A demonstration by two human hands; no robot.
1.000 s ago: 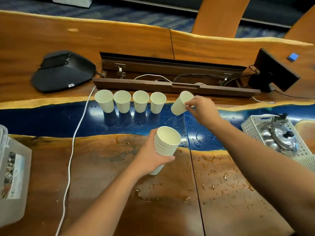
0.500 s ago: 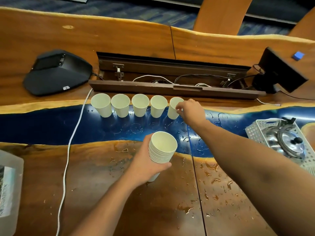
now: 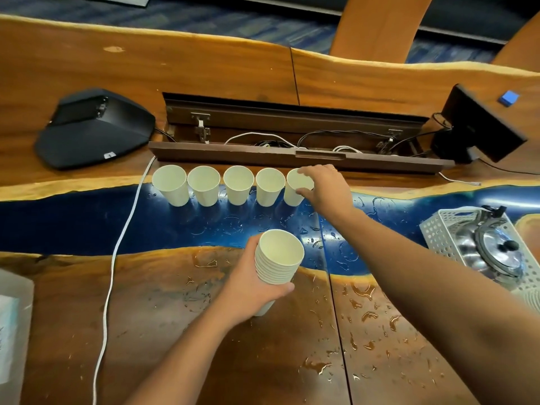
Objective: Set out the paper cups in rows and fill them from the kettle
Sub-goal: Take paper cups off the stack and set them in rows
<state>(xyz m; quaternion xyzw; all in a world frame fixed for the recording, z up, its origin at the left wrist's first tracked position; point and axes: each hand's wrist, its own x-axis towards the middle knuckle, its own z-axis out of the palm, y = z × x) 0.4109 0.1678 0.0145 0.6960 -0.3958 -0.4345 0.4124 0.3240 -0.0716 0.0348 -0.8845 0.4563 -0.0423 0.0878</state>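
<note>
Several white paper cups stand upright in a row along the far edge of the blue resin strip. My right hand grips the rightmost cup of that row, fingers over its rim and thumb on its side, and the cup stands on the table. My left hand holds a nested stack of paper cups, tilted, above the wet wood in front of the row. A steel kettle with a black lid knob lies in a white perforated basket at the right edge.
A white cable runs from the open cable trough down the left of the table. A black speaker unit sits at back left, a black screen at back right. A clear plastic box is at the left edge. Water drops cover the table's front.
My right hand carried a tilted cup down to the right end of the row and set it upright there. My left hand kept the stack nearly still.
</note>
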